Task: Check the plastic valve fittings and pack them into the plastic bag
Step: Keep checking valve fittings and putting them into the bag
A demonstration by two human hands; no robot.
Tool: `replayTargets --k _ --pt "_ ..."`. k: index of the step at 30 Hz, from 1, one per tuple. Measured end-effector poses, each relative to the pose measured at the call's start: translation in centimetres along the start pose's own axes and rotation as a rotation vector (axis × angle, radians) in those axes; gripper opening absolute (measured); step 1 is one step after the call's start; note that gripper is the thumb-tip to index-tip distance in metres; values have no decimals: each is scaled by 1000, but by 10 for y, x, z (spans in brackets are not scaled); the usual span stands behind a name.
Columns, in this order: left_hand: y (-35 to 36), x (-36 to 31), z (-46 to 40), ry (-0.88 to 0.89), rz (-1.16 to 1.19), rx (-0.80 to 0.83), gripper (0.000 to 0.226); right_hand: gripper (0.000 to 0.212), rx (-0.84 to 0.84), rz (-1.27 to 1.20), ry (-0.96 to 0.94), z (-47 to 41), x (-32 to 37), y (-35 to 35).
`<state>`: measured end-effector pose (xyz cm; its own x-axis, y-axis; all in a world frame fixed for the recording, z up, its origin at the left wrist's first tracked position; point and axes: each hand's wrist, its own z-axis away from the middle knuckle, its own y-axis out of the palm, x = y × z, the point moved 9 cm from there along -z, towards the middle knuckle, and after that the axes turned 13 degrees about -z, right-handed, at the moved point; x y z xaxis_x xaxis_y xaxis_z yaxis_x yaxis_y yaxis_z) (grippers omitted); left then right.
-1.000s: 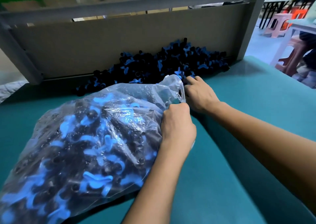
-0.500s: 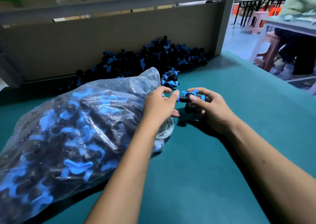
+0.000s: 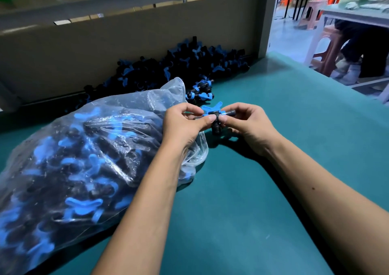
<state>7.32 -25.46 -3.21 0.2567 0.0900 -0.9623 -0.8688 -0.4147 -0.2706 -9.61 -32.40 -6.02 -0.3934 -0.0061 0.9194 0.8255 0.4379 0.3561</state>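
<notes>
A black valve fitting with a blue handle is pinched between the curled fingers of the left hand and the right hand, above the bench. Beside it, a filled plastic bag is laid toward the left edge. A loose pile of fittings is heaped along the back edge.

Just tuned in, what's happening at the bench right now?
A person holds one black valve fitting with a blue handle between both hands, left hand and right hand pinching it just above the green table, apparently checking it. A nearly full plastic bag of fittings lies on its side at the left; a loose pile waits against the back wall.
</notes>
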Motion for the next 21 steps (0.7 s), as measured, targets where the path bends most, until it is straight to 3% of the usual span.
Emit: replayTargets --k 3,5,7,11,16,21 --pt "3 1 2 -23 8 32 44 22 31 -5 17 1 0 3" --pt "2 -2 3 -11 34 14 39 16 9 -72 40 0 -3 1" --pt "-4 -3 2 5 64 -50 34 5 -90 -195 27 -2 -3 -9" --pt "-8 -4 0 36 87 -79 31 5 -223 -298 -28 -4 1 -25" --pt "6 0 -1 27 55 63 34 17 -9 -49 1 -2 -4 -1" --pt "4 0 -1 18 50 51 31 6 -5 -63 2 -3 -2 -2"
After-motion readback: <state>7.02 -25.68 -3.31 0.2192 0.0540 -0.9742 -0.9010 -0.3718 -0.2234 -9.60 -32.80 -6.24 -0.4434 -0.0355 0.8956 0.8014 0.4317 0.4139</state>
